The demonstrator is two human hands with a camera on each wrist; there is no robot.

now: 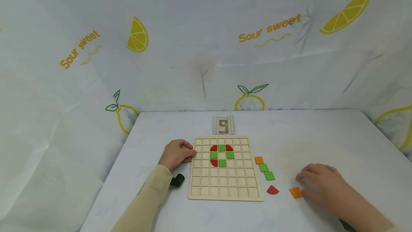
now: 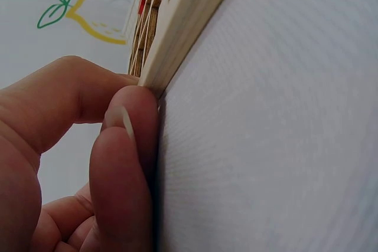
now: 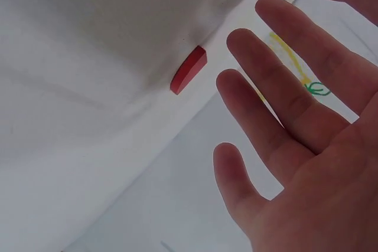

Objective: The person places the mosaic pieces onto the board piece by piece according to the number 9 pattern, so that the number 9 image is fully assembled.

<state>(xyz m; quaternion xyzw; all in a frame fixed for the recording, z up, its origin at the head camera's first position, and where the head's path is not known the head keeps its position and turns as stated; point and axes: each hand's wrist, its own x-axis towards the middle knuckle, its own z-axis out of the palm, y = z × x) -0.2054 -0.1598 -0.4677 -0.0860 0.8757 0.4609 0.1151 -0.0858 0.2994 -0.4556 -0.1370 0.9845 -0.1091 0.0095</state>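
A pale wooden grid board lies on the table. Red quarter-round tiles and green square tiles form a ring in its upper middle. At the board's left edge, my left hand pinches the rim between thumb and index finger, as the left wrist view shows close up. My right hand hovers on the right with fingers spread and nothing held. Closest to it lies an orange square tile. A loose red quarter-round tile is left of that, also seen as a red piece in the right wrist view.
Right of the board, another orange tile and two green tiles lie in a slanting row. A printed pattern card is behind the board. The white table ends against a lemon-print cloth.
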